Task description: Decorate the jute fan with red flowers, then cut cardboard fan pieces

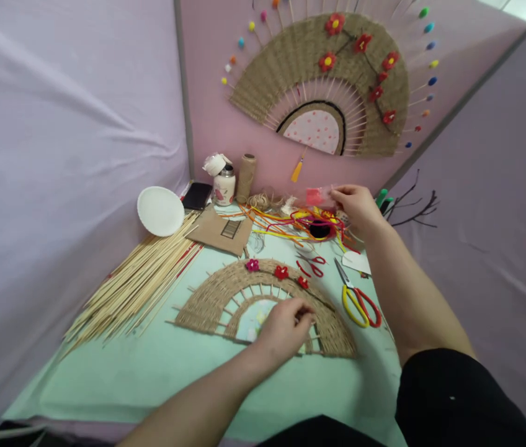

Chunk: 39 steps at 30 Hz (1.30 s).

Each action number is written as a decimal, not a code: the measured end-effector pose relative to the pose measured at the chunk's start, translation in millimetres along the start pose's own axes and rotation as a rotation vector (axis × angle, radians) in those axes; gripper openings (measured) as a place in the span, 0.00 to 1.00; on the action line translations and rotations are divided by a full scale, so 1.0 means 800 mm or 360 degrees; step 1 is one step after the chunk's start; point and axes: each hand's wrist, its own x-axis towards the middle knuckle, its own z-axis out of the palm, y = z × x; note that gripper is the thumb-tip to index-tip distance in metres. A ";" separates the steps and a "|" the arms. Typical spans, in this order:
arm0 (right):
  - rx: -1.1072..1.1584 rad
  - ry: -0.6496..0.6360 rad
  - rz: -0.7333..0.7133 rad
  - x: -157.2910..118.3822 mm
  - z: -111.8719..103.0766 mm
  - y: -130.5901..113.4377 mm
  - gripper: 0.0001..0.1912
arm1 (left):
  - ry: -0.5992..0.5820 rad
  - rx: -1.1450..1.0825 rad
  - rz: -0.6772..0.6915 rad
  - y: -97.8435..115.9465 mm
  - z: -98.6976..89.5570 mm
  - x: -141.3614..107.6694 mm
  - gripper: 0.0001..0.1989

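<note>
Low over the small woven fan (211, 298) is my left hand (286, 329), its fingers curled together; what they hold, if anything, I cannot make out. The fan lies flat, with a twine-woven body, thin stick ribs, a pale patterned centre and red and magenta flowers (281, 272) along a dark twig. At the back right, my right hand (358, 208) pinches a small clear plastic bag (316, 195) with something pinkish-red inside. Beneath that hand lies a tangle of coloured fuzzy stems (286, 226).
Yellow-and-red scissors (358, 301) and smaller red-handled scissors (314, 264) lie right of the fan. Thin sticks (137, 279) spread at left beside a white plate (160, 211). Cardboard (211, 230), a phone (196, 195), a bottle (224, 187) and a twine spool (245, 179) stand behind. A large fan (263, 81) hangs above.
</note>
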 end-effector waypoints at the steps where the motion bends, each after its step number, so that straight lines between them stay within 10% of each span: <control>1: 0.0075 -0.0029 -0.0067 -0.025 -0.005 -0.012 0.12 | 0.0026 -0.0024 0.0024 0.001 -0.003 0.002 0.09; 9: 0.0371 0.0001 -0.0129 -0.240 0.038 -0.067 0.12 | 0.0650 -0.0076 0.0384 0.024 -0.084 -0.003 0.12; 15: 0.0762 -0.0121 -0.0071 -0.338 0.131 -0.068 0.07 | 0.0422 0.0472 0.0378 -0.002 -0.114 -0.054 0.18; 30: 0.0560 -0.0454 -0.0164 -0.360 0.137 -0.056 0.09 | 0.0366 0.0712 0.0423 -0.020 -0.129 -0.068 0.18; 39: 0.1027 -0.1094 0.0172 -0.351 0.121 -0.051 0.13 | 0.0114 0.0596 0.0288 -0.013 -0.141 -0.075 0.21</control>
